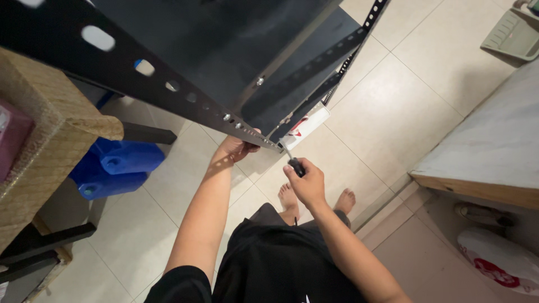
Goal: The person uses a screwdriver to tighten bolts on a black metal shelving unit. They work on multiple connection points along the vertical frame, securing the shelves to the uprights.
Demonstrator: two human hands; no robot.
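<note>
A black metal shelving rack (185,50) with slotted angle posts fills the upper left. My left hand (237,148) grips the underside of its perforated rail near the corner. My right hand (306,182) is closed on a black-handled screwdriver (295,164), whose shaft points up at the corner joint of the rail and shelf. Small bolts (227,117) sit in the rail holes just left of that corner. My bare feet (317,201) stand on the tiled floor below.
Blue plastic containers (115,165) lie on the floor at left beside a woven brown box (53,129). A marble-topped counter (494,146) stands at right, a white bag (499,258) beneath it. A white and red package (306,126) lies under the rack.
</note>
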